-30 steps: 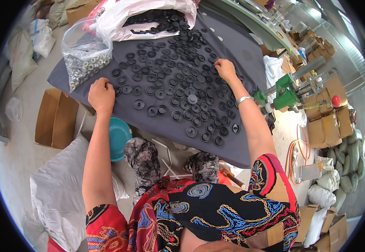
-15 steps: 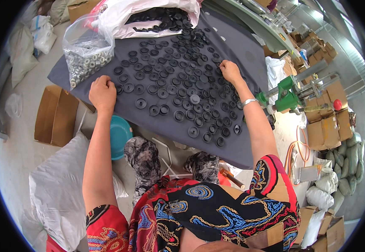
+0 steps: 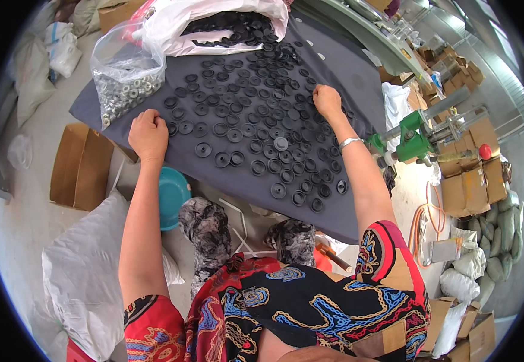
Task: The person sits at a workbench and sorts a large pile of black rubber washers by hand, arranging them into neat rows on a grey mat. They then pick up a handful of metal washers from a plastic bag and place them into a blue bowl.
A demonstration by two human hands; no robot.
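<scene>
Many round black plastic or rubber discs (image 3: 258,168) with raised rims lie spread over a dark grey cloth-covered table (image 3: 358,81). My left hand (image 3: 148,136) is at the table's left edge, closed, with its fingers curled; whatever they hold is hidden. Just right of its fingertips lies a black disc (image 3: 172,128). Over the right side of the spread, my right hand (image 3: 327,101) has its fingers pressed together among the discs. What sits between those fingertips is too small to make out. One disc with a paler grey centre (image 3: 280,143) lies amid the others.
At the back, a white sack (image 3: 171,39) spills more black discs. A clear bag of small metal rings (image 3: 128,90) sits at the left corner. A green metal device (image 3: 411,134) stands right of the table. Below are a teal basin (image 3: 173,199) and a cardboard box (image 3: 78,168).
My right hand has shifted slightly left, and its forearm has swung inward to the left. My left hand stays nearly in place.
</scene>
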